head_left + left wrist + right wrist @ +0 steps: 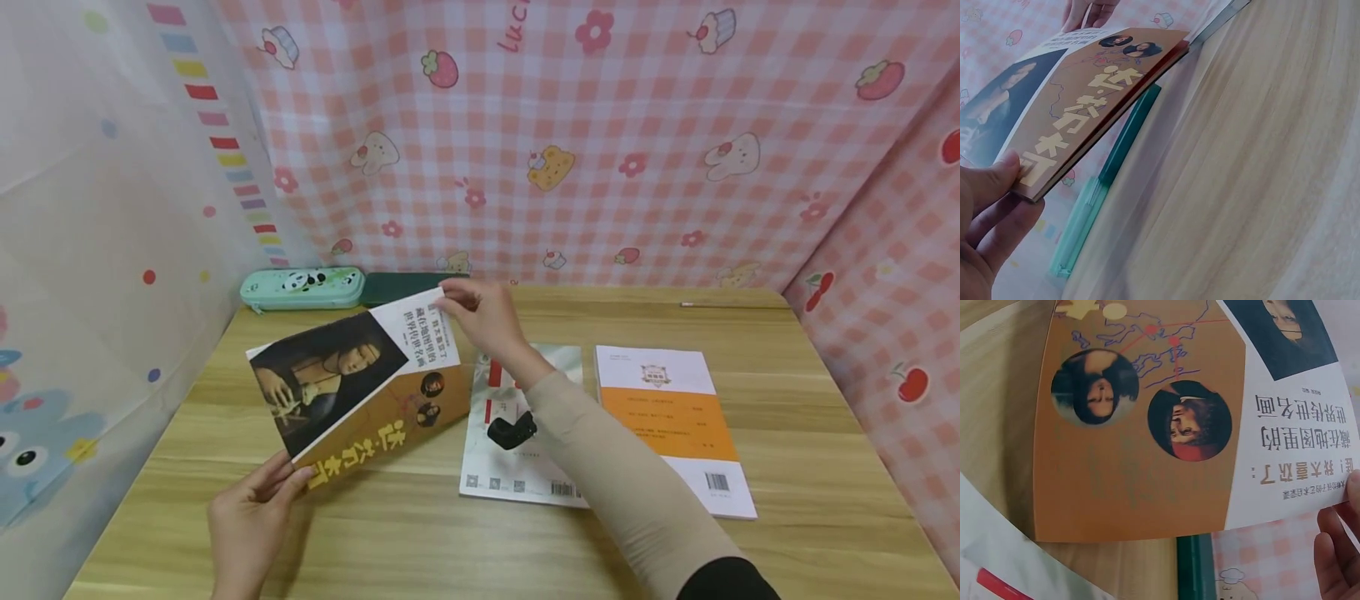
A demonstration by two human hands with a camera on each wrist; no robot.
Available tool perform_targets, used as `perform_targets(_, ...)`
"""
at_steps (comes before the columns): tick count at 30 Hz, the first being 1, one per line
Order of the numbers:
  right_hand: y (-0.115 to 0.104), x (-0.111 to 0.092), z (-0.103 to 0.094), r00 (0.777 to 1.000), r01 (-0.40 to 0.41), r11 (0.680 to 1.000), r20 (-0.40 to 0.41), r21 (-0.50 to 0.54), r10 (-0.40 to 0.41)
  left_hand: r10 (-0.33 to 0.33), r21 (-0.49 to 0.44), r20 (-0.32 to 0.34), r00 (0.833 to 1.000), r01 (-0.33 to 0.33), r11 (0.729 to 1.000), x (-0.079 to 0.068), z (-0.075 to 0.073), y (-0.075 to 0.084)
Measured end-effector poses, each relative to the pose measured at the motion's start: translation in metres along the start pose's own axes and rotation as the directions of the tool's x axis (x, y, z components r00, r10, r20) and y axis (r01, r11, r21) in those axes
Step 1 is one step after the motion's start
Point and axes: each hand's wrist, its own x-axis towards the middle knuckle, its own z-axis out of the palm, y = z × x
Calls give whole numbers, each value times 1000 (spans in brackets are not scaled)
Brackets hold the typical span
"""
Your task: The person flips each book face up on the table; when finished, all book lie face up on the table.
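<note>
First, head view: we find the art book point(360, 375) held slanted above the table point(390, 542), in front of the pencil case point(303, 288) and extending rightward. The left hand point(251, 508) pinches its near corner, well in front of the case; the right hand point(487, 321) pinches its far edge, right of the case. White magazine point(480, 467) and orange-banded book point(667, 425) lie farther right.

Left wrist: we note thumb on the cover, fingers beneath, the case beyond.

Right wrist: we see thumb and fingers at the edge, partly cut off.

We judge the step as two-handed handling of the book; the next move calls for both pinches working together.
</note>
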Motion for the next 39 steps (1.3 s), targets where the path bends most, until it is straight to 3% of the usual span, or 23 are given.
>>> perform_targets(7,6,-3,7,995,-99,994,27,47,98,-73,-47,-31,997,72,996,2,1,-3)
perform_targets(13,12,-6,14,987,-155,984,54,86,151,-164,-75,-66,984,159,984,3,1,-3)
perform_targets(18,19,-6,22,981,-172,977,110,124,159,-173,-64,-75,982,168,984,4,2,-4)
perform_targets(27,29,-14,38,930,-309,915,285,258,233,-173,-69,-102,980,166,984,5,8,-8)
perform_targets(32,35,-18,48,911,-330,900,344,285,225,-213,-87,-35,976,210,974,5,11,-10)
perform_targets(39,44,-22,59,850,-452,830,439,325,291,-268,-67,94,959,275,959,7,12,-6)
